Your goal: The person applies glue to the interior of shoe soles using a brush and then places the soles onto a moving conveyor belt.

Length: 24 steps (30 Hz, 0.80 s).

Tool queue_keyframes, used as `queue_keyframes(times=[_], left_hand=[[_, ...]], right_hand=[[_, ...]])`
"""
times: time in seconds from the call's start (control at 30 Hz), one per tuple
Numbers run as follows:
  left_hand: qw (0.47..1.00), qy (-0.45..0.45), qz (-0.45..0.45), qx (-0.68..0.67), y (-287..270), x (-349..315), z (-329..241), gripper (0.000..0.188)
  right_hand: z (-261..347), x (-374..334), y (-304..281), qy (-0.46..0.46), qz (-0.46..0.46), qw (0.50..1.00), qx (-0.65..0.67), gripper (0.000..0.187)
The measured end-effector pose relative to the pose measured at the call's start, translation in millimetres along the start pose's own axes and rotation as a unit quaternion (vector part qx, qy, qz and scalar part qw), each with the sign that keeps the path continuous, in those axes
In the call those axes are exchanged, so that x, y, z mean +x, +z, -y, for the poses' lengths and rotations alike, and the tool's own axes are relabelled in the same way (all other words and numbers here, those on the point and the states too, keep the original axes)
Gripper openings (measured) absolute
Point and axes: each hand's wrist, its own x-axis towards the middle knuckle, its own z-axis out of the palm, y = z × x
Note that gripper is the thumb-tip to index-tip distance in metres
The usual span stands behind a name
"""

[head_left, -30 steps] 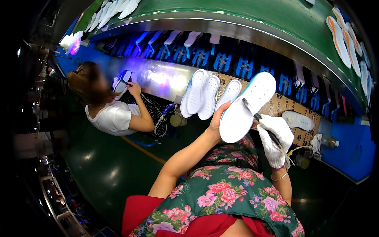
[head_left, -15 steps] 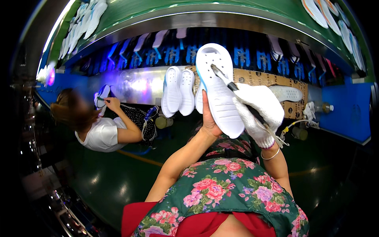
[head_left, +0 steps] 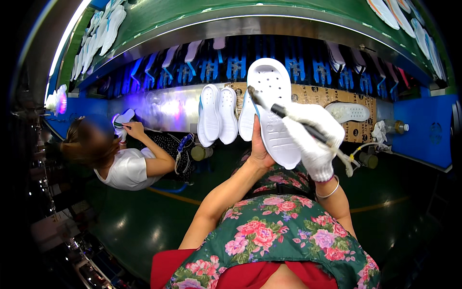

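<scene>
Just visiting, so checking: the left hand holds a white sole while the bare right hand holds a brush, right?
The right hand isn't bare: the head view shows it in a white glove. It does hold a brush, and the left hand holds a white sole.

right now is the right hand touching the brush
Touching: the head view shows the gloved right hand wrapped around the handle of the brush, with the bristle end sticking out past the fingers.
</scene>
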Motion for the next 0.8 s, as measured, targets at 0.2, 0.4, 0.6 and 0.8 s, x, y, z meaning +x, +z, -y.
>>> queue_keyframes(times=[0.2,0.4,0.6,0.8], left_hand=[[0.999,0.025,-0.008,0.046,9.8,10.7,-6.4,0.081],[0.996,0.07,-0.017,0.057,25.9,21.0,-15.9,0.086],[0.988,0.039,0.134,-0.063,18.2,35.9,-20.6,0.087],[0.994,0.062,0.076,-0.056,22.7,44.6,-28.4,0.091]], right_hand=[[-6.9,-1.4,6.1,-0.107,0.011,0.987,-0.119,0.025],[-15.4,6.1,7.4,-0.039,-0.048,0.998,0.009,0.018],[-10.6,-7.2,15.5,-0.077,0.02,0.994,-0.071,0.02],[-22.7,-5.8,13.5,-0.05,-0.006,0.998,-0.031,0.022]])
